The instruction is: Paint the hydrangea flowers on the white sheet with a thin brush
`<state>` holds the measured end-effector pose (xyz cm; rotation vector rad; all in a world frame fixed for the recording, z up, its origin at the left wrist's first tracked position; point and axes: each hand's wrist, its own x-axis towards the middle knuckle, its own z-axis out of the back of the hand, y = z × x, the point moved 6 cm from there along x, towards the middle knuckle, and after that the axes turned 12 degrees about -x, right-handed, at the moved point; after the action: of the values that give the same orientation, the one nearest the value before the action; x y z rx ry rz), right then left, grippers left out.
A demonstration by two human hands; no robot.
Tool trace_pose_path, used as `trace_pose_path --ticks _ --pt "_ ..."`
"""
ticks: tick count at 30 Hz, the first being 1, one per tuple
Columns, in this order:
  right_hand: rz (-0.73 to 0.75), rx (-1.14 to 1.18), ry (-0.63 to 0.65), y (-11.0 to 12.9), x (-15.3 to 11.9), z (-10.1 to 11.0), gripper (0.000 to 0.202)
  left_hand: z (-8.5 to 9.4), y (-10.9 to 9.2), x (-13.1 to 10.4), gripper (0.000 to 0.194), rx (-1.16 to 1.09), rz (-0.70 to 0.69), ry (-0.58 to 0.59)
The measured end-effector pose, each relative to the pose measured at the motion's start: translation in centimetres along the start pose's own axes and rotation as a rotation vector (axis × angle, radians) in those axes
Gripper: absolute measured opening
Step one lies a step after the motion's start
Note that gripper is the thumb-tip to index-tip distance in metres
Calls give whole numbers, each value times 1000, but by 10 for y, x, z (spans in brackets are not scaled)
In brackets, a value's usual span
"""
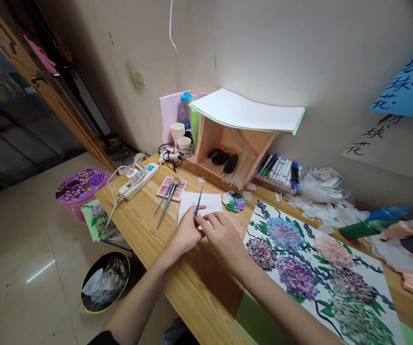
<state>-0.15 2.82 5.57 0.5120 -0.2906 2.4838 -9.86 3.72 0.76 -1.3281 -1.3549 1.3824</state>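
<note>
My left hand (189,228) is closed on a thin blue-handled paintbrush (198,200), which stands up between the fingers, its tip pointing away from me. My right hand (224,235) meets it from the other side, its fingers curled and its fingertips at the brush's lower end. Both hands are over the near edge of a white sheet of paper (211,202), partly hiding it. Just right of the paper lies a flower-shaped palette (233,201) smeared with green, white and purple paint. To the left, a larger brush (168,203) and a blue brush (162,200) rest across a pink paint set (181,188).
A hydrangea painting (292,258) covers the right of the table. Behind stand an open peach box (206,143), marker pens (278,168), paper cups (183,143) and crumpled tissues (330,211). A power strip (138,182) lies left; a waste bin (105,282) stands on the floor.
</note>
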Motion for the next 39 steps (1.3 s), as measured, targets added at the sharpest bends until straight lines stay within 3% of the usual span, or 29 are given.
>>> trace_pose_path --ticks 3,7,9,13,17,20,24,28,32,35,37,39 --pt "-18 46 33 0 -1 -12 22 -2 8 5 69 -61 98 84" --pt "54 4 69 -5 -2 -25 16 -9 10 4 57 -237 167 196" --pt "118 -25 48 -8 -2 -27 9 -15 8 -1 51 -362 215 251" --pt "216 4 -11 -15 -7 -24 15 -23 3 -11 45 -549 353 290" --pt "135 115 27 -28 -15 -24 14 -22 -3 -13 46 -609 326 327" --pt "29 237 23 -38 -19 -21 17 -9 0 -10 46 -385 208 280" --pt "-277 458 -14 -59 -14 -20 24 9 5 -7 40 358 -121 80" --pt "-635 828 155 -83 -2 -52 37 -3 23 -10 39 820 -224 147" --pt "-762 887 179 -108 5 -74 41 -8 33 -8 43 931 -264 173" --pt "-791 866 175 -120 3 -71 33 -5 34 -7 42 939 -276 190" --pt "-739 831 175 -120 1 -61 30 -3 34 -7 42 923 -281 194" --pt "-588 743 194 -112 3 -48 29 -1 34 -6 41 887 -286 197"
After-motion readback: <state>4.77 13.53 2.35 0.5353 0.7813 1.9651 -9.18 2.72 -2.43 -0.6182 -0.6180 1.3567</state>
